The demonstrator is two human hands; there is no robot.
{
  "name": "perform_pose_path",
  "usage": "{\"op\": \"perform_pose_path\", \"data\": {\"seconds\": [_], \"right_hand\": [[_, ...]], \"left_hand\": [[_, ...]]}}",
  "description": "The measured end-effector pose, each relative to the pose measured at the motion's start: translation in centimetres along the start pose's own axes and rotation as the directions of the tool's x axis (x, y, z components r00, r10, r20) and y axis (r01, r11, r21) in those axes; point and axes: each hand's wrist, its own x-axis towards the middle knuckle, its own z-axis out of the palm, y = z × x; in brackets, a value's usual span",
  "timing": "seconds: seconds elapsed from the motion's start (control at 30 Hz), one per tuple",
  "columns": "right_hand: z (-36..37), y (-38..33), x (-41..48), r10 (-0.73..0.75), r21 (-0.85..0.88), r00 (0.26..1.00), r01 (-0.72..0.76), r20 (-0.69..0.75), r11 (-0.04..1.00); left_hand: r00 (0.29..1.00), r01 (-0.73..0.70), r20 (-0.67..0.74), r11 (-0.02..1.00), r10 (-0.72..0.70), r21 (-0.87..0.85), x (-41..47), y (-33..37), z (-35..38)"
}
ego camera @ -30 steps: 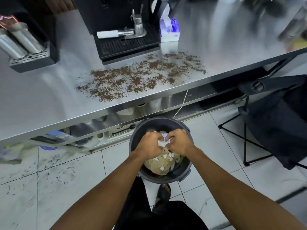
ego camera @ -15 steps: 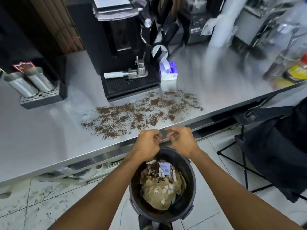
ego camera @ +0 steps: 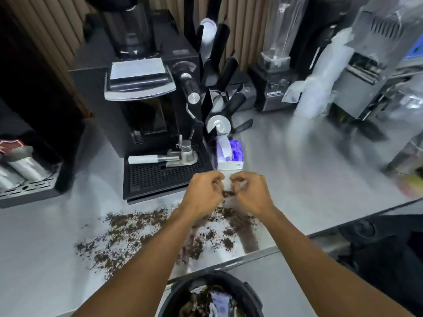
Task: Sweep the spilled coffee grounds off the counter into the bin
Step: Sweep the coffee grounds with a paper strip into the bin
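Dark coffee grounds lie scattered across the steel counter, from the drip tray to the front edge. The black round bin stands on the floor just below that edge, with crumpled paper and scraps inside. My left hand and my right hand hover side by side over the far part of the spill, just in front of a tissue box. The fingers of both hands are curled inward and I see nothing in them. My forearms cover part of the grounds.
A black coffee machine with a drip tray and a white-handled portafilter stands behind the spill. A tray of metal jugs is at left, with blenders and wrapped appliances at the back right. A black folding chair stands right of the bin.
My hands let go of a white scrap over the bin, then rose and moved forward over the counter to the tissue box. The view tilted up from the floor.
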Motion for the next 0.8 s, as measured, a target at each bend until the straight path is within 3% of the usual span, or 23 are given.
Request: {"op": "perform_pose_path", "data": {"seconds": [0.3, 0.6, 0.7, 0.8], "right_hand": [[2.5, 4.8, 12.4, -0.136, -0.167, 0.99, 0.142, 0.043, 0.976], [1.5, 7.0, 12.3, -0.205, -0.156, 0.963, 0.233, 0.175, 0.96], [1.2, 6.8, 12.1, -0.186, -0.107, 0.973, 0.202, 0.139, 0.973], [1.9, 6.8, 12.8, -0.188, -0.202, 0.955, 0.236, 0.231, 0.951]], "left_hand": [[0.948, 0.258, -0.172, 0.963, -0.268, -0.082, 11.5, 0.3, 4.7], [0.885, 0.441, -0.163, 0.898, -0.436, -0.008, 14.6, 1.2, 6.4], [0.851, 0.49, -0.212, 0.872, -0.48, -0.008, 14.3, 0.9, 6.6], [0.851, 0.512, -0.202, 0.853, -0.486, 0.105, 14.1, 1.1, 6.6]]}}
